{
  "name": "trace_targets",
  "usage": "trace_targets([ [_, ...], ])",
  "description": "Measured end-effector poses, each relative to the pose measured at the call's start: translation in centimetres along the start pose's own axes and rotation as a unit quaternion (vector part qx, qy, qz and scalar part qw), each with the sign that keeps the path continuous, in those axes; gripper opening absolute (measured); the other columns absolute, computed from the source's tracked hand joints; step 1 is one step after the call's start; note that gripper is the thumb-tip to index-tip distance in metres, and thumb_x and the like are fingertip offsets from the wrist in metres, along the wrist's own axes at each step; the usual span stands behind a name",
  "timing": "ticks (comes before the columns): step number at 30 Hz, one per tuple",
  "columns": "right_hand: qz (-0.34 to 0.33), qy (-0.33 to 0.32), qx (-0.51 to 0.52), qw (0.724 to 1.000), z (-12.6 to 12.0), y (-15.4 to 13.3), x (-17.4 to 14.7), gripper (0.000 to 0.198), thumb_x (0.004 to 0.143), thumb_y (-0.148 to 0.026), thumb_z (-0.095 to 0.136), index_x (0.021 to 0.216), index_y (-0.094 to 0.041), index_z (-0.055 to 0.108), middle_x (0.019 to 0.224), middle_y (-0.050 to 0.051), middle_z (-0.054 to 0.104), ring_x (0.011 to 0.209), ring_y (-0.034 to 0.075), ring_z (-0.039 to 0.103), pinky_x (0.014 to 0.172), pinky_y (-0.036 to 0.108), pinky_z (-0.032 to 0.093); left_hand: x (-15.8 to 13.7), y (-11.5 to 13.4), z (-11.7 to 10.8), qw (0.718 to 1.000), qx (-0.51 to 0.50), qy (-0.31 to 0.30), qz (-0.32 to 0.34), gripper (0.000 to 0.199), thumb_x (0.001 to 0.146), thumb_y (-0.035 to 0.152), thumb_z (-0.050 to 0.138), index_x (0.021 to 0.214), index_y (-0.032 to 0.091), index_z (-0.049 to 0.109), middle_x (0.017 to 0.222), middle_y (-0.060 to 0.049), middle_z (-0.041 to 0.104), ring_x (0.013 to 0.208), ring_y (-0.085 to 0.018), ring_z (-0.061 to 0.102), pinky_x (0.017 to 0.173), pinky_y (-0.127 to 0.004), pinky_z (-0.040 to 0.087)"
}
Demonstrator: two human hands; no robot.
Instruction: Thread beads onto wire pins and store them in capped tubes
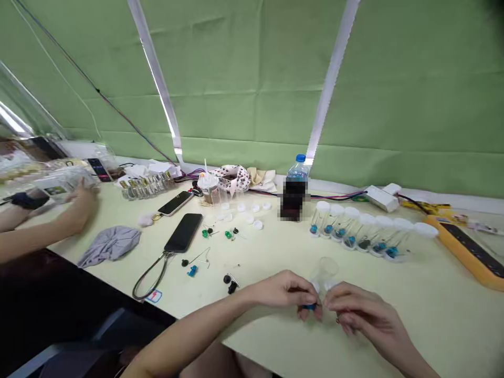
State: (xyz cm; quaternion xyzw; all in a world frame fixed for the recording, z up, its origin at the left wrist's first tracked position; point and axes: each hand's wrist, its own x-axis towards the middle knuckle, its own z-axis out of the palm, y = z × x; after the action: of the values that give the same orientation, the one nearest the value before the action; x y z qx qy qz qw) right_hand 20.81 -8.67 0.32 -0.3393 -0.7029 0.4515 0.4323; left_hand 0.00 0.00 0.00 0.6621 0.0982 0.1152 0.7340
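My left hand (293, 294) is closed in a pinch on a small blue plastic part (310, 306), just above the table at the right of centre. Close beside it, my right hand (356, 310) is also pinched; what its fingertips hold is too small or hidden to name. Behind my fingers a clear jar (326, 266) stands uncapped, with white pieces partly hidden by the hands. Farther right is a row of several clear jars with white lids (366, 219), holding blue or dark parts and thin metal rods. Left of my hands lie black knobs (232, 287) and another blue part (192, 271).
Small green parts (228, 234) and several white caps (258, 224) lie mid-table. Two phones (183, 233), a grey cloth (110, 244) and a drink cup (208, 186) are leftward. A bottle (298, 170) stands behind; an orange power strip (468, 252) lies right. A co-worker's arm (59, 223) reaches in.
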Motion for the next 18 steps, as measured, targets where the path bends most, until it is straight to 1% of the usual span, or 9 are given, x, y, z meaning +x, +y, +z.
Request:
trace_targets([
  [3,-0.015,-0.008,-0.011,1.0,-0.2,0.2,0.0,0.026,0.088,-0.016,0.049,0.098,-0.029,0.069,0.094,0.006,0.065,0.06,0.012,0.058,0.049,0.021,0.049,0.2,-0.2,0.0,1.0,-0.02,-0.009,-0.02,0.044,0.074,0.054,0.058,0.089,0.013,0.06,0.081,-0.004,0.06,0.058,-0.008,0.054,0.065,-0.025,0.045],
  [6,-0.025,0.007,-0.012,1.0,-0.5,0.4,-0.1,0.022,0.087,-0.016,0.051,0.092,-0.027,0.07,0.089,0.006,0.066,0.058,0.012,0.056,0.049,0.022,0.048,0.3,-0.2,0.0,0.999,-0.005,0.01,-0.042,0.046,0.07,0.054,0.062,0.092,0.014,0.058,0.08,-0.003,0.059,0.055,-0.009,0.055,0.06,-0.026,0.046],
  [8,-0.019,0.026,-0.007,0.999,-0.7,0.5,-0.2,0.021,0.087,-0.016,0.051,0.089,-0.026,0.07,0.086,0.005,0.066,0.056,0.012,0.054,0.048,0.022,0.047,0.2,0.1,0.0,0.996,0.037,0.063,-0.046,0.044,0.072,0.054,0.061,0.088,0.014,0.057,0.076,-0.002,0.058,0.053,-0.009,0.054,0.055,-0.024,0.045],
  [10,-0.008,0.043,-0.004,0.999,-0.9,0.6,-0.2,0.02,0.088,-0.017,0.05,0.086,-0.024,0.069,0.086,0.006,0.065,0.057,0.012,0.054,0.048,0.023,0.046,0.1,0.5,-0.1,0.982,0.097,0.163,-0.022,0.04,0.076,0.053,0.056,0.082,0.013,0.055,0.068,-0.001,0.055,0.052,-0.008,0.051,0.053,-0.023,0.042],
  [11,-0.004,0.049,-0.002,0.999,-1.1,0.6,-0.3,0.02,0.088,-0.017,0.05,0.085,-0.024,0.069,0.086,0.007,0.065,0.058,0.012,0.054,0.048,0.023,0.046,0.1,0.7,-0.2,0.967,0.127,0.22,0.001,0.038,0.078,0.052,0.055,0.081,0.014,0.053,0.068,0.0,0.053,0.055,-0.009,0.051,0.055,-0.023,0.042],
  [13,-0.004,0.067,0.007,0.998,-1.3,0.7,-0.4,0.02,0.088,-0.017,0.05,0.084,-0.023,0.069,0.086,0.007,0.064,0.057,0.012,0.053,0.047,0.023,0.045,0.2,1.1,-0.2,0.933,0.183,0.304,0.051,0.035,0.077,0.048,0.058,0.085,0.015,0.052,0.077,-0.002,0.054,0.068,-0.011,0.053,0.065,-0.025,0.044],
  [14,-0.008,0.078,0.015,0.997,-1.5,0.7,-0.5,0.019,0.088,-0.018,0.051,0.084,-0.022,0.069,0.085,0.008,0.064,0.056,0.012,0.052,0.046,0.024,0.044,0.3,1.2,-0.1,0.921,0.206,0.324,0.071,0.037,0.074,0.047,0.062,0.09,0.015,0.052,0.086,-0.004,0.055,0.078,-0.014,0.054,0.072,-0.028,0.044],
  [16,-0.018,0.104,0.034,0.994,-1.7,0.8,-0.7,0.018,0.088,-0.02,0.052,0.084,-0.022,0.069,0.083,0.008,0.063,0.055,0.012,0.051,0.045,0.024,0.043,0.7,0.9,0.3,0.913,0.238,0.321,0.086,0.051,0.067,0.044,0.07,0.105,0.017,0.049,0.107,-0.009,0.053,0.099,-0.019,0.051,0.088,-0.033,0.041],
  [18,-0.028,0.133,0.056,0.989,-1.9,0.9,-0.9,0.016,0.087,-0.023,0.053,0.084,-0.021,0.069,0.081,0.008,0.062,0.052,0.011,0.049,0.044,0.024,0.041,1.4,0.2,0.9,0.921,0.246,0.291,0.082,0.071,0.062,0.04,0.074,0.121,0.019,0.042,0.125,-0.012,0.046,0.115,-0.024,0.044,0.097,-0.038,0.035],
])
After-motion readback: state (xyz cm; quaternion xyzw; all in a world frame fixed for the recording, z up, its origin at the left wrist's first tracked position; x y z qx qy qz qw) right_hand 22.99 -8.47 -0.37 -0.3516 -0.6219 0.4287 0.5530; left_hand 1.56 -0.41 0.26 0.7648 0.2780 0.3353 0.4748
